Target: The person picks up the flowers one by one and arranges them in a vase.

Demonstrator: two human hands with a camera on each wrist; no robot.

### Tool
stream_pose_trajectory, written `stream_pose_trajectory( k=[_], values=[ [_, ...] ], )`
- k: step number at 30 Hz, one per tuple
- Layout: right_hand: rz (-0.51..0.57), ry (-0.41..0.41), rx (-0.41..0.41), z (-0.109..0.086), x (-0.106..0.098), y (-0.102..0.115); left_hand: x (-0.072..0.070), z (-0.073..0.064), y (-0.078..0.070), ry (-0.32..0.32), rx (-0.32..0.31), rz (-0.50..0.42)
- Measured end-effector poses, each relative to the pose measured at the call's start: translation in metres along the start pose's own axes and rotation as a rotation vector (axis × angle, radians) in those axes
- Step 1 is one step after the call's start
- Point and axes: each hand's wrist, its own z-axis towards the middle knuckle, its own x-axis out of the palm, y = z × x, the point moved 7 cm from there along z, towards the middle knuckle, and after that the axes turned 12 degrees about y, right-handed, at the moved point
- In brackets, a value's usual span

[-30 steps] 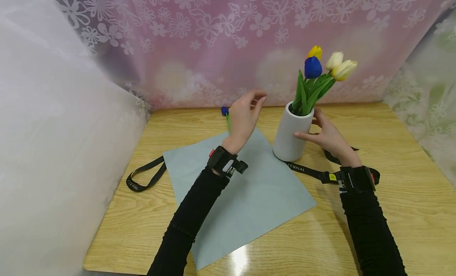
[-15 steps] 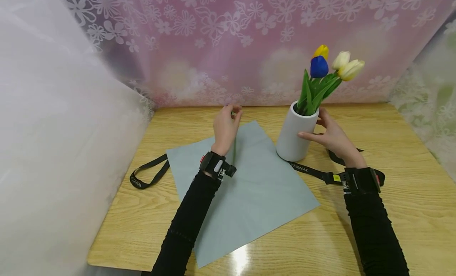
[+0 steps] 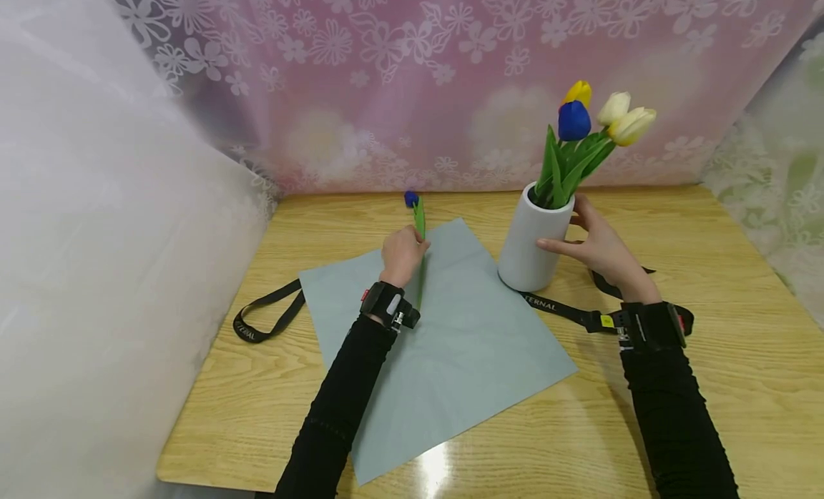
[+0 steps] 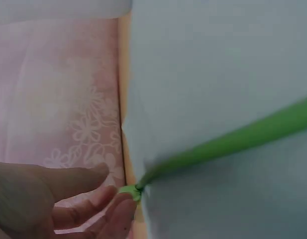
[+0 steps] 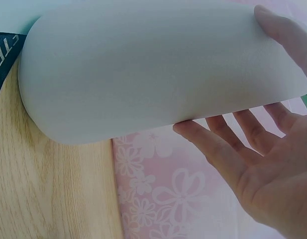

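Observation:
A single blue tulip (image 3: 411, 198) lies with its green stem (image 4: 223, 145) across a sheet of grey-blue wrapping paper (image 3: 476, 342). My left hand (image 3: 403, 254) is bent over this stem near the leaf. In the left wrist view the fingertips of the left hand (image 4: 68, 204) are right at the leaf joint, and the thumb stands a little apart; I cannot tell whether they pinch it. My right hand (image 3: 604, 250) holds a white vase (image 3: 531, 245), thumb on the near side, fingers along the far side. Yellow, blue and cream tulips (image 3: 574, 120) stand in the vase.
A black strap (image 3: 267, 317) makes a loop at the paper's left edge. More black strap (image 3: 560, 310) runs from the vase base toward the right wrist. A pink flowered curtain (image 3: 386, 91) hangs behind the wooden table (image 3: 727, 356), with white sheeting (image 3: 96, 234) on the left.
My left hand has moved from beside the vase to the loose tulip's bloom, then down toward me along its stem. My right hand has stayed on the vase. The view has shifted slightly.

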Motion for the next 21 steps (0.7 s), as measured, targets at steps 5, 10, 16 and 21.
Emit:
stream_pose_trajectory(
  k=[5, 10, 16, 21],
  values=[
    [0.001, -0.001, 0.005, 0.000, 0.000, 0.000, 0.012, 0.001, 0.007, 0.116, -0.032, 0.027],
    [0.007, 0.001, 0.008, 0.000, 0.000, -0.001, 0.015, 0.000, 0.008, 0.133, -0.018, 0.002],
    [0.001, 0.001, 0.010, 0.000, 0.000, 0.001, 0.018, 0.003, 0.010, 0.153, -0.033, 0.001],
    [-0.001, 0.002, 0.014, -0.001, 0.000, 0.001, 0.017, 0.003, 0.013, 0.161, -0.025, 0.008]
  ],
)
